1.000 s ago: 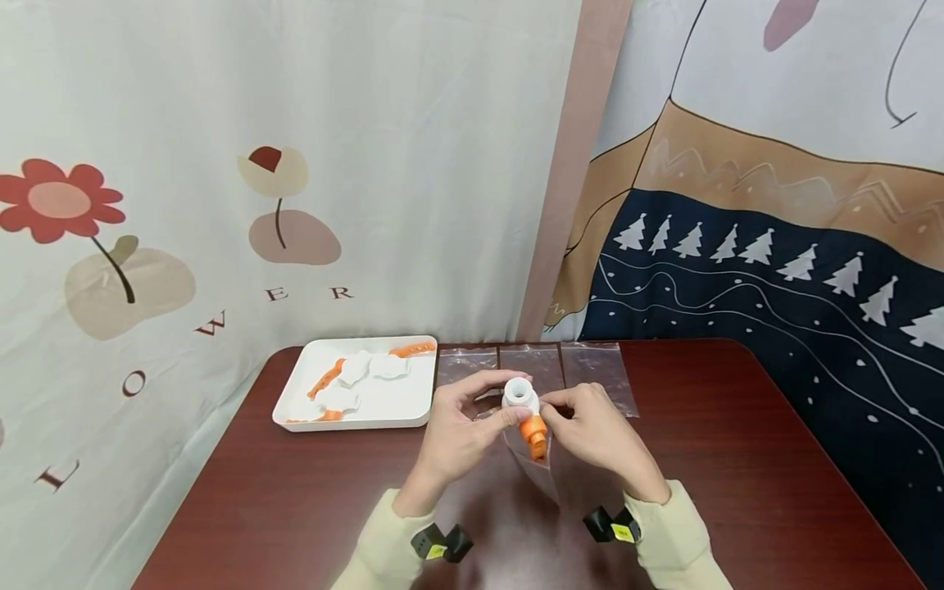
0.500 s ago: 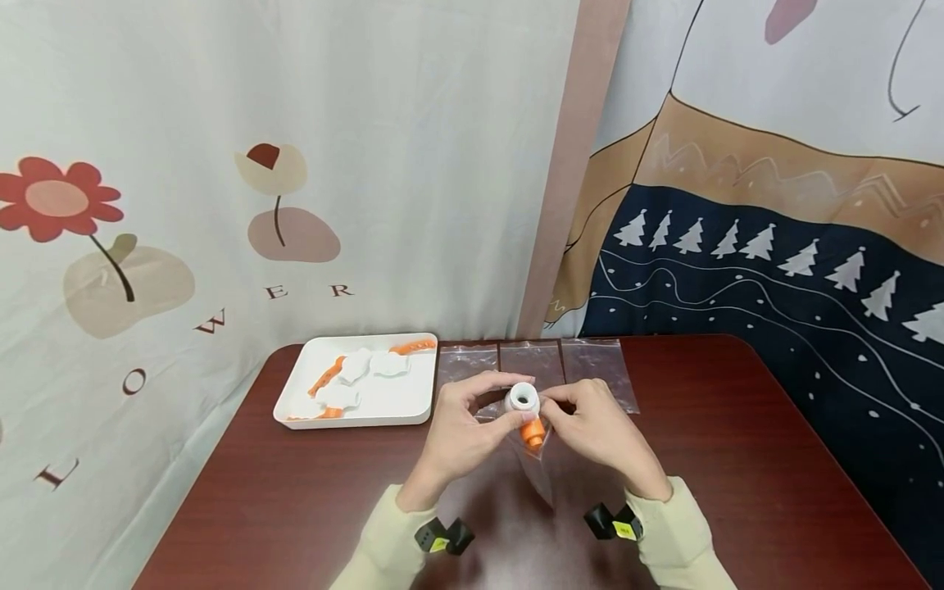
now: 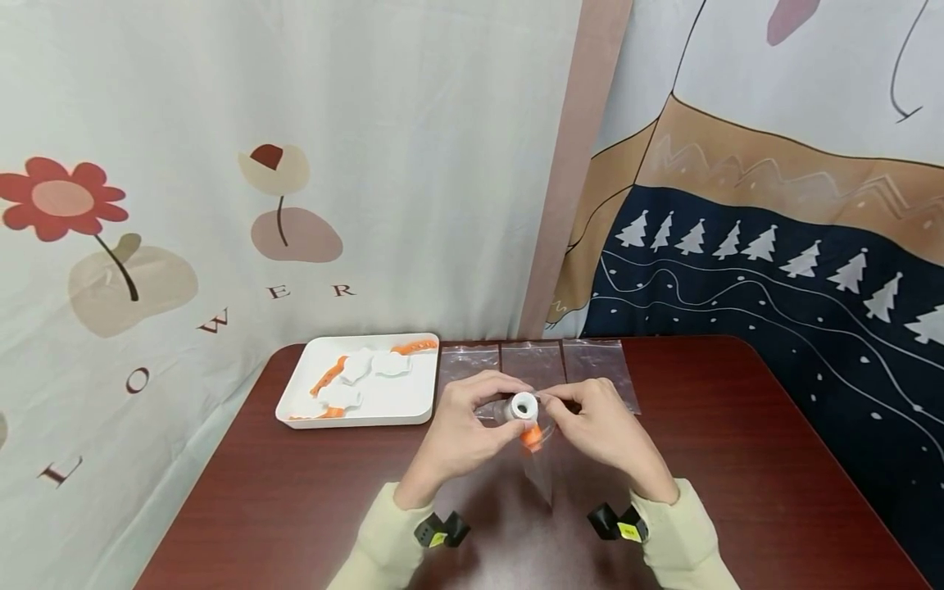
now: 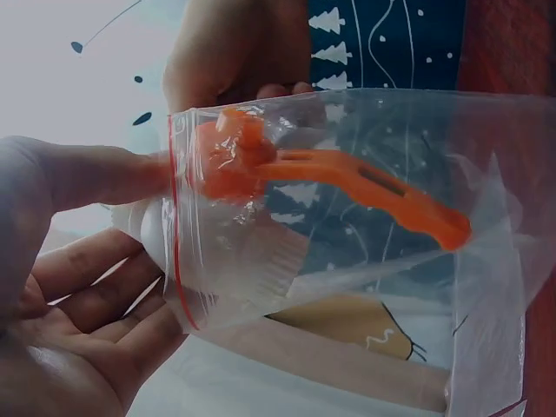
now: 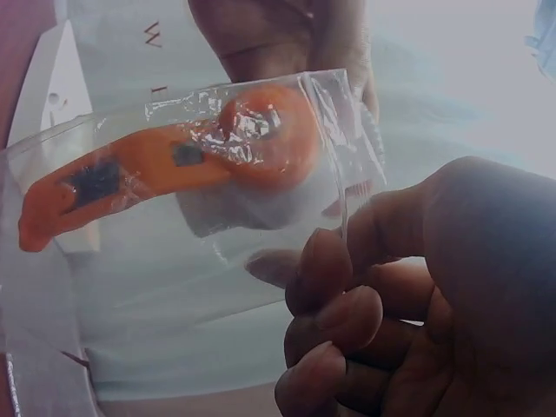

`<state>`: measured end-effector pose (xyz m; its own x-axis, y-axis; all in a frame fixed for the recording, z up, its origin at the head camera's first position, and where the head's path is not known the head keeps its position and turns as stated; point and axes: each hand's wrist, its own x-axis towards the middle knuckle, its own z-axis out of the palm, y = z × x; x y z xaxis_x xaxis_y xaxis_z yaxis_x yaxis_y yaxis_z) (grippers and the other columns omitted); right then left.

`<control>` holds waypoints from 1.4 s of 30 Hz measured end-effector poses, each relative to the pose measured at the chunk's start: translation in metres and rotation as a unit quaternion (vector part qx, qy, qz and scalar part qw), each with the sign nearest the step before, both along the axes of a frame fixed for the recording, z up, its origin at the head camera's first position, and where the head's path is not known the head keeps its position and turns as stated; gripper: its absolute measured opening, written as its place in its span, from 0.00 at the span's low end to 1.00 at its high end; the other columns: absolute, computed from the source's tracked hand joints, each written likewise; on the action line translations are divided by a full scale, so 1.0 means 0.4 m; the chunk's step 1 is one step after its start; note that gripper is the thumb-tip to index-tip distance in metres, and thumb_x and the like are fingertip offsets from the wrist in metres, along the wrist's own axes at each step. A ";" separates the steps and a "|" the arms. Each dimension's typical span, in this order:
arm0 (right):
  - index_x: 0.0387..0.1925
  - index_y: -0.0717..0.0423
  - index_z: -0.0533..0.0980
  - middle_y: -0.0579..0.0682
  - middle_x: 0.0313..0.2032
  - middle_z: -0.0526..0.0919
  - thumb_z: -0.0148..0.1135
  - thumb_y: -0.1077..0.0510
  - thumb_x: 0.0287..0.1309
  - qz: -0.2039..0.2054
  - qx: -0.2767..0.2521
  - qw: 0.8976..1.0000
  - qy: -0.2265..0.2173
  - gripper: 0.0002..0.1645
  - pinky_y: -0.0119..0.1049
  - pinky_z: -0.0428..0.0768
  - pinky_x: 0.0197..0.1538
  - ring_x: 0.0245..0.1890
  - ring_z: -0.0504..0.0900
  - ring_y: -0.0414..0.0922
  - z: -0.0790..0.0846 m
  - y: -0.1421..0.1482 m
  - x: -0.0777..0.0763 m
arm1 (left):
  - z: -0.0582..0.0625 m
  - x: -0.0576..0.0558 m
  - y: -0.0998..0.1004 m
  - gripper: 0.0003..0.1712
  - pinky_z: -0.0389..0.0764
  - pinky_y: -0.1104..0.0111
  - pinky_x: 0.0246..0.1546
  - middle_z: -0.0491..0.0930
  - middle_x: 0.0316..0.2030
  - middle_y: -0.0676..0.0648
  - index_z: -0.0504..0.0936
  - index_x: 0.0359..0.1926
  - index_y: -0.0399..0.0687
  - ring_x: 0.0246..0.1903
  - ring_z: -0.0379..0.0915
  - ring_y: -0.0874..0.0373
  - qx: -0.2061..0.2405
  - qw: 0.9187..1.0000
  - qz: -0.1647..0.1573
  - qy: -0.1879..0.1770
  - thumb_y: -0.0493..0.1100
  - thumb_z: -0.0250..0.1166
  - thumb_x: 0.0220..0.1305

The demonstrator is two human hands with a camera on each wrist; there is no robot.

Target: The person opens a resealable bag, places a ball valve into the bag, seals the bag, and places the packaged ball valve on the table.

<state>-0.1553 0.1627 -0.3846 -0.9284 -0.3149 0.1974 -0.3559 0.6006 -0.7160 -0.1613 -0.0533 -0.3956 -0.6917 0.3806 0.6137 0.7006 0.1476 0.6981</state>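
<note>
A white plastic valve [image 3: 524, 406] with an orange lever handle [image 4: 369, 182] sits mostly inside a clear zip bag [image 4: 347, 230]. The bag's red zip line runs along its mouth in the left wrist view, and the handle points toward the bag's bottom. My left hand [image 3: 465, 430] grips the valve at the bag's mouth, thumb on the near side and fingers behind. On the opposite side, my right hand [image 3: 601, 426] pinches the bag's edge between thumb and forefinger, its other fingers curled. In the head view the valve's round white opening faces up.
At the back left stands a white tray [image 3: 401, 403] with several white-and-orange valves in it. Three flat clear zip bags [image 3: 533, 360] lie in a row along the back edge of the dark red table [image 3: 701, 426]. A printed curtain [image 3: 413, 164] hangs behind.
The valve has gone deeper into the zip bag, its opening tipping more upward, and less of the orange part shows in the head view. Both hands stay in nearly the same place.
</note>
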 end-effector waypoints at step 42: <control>0.42 0.47 0.88 0.34 0.15 0.67 0.61 0.60 0.71 0.063 -0.009 0.995 0.071 0.10 0.27 0.65 0.20 0.16 0.64 0.30 0.013 -0.007 0.021 | -0.010 -0.010 -0.009 0.09 0.82 0.71 0.33 0.85 0.36 0.52 0.89 0.41 0.48 0.31 0.76 0.65 -0.105 0.992 0.069 0.001 0.33 0.73 0.59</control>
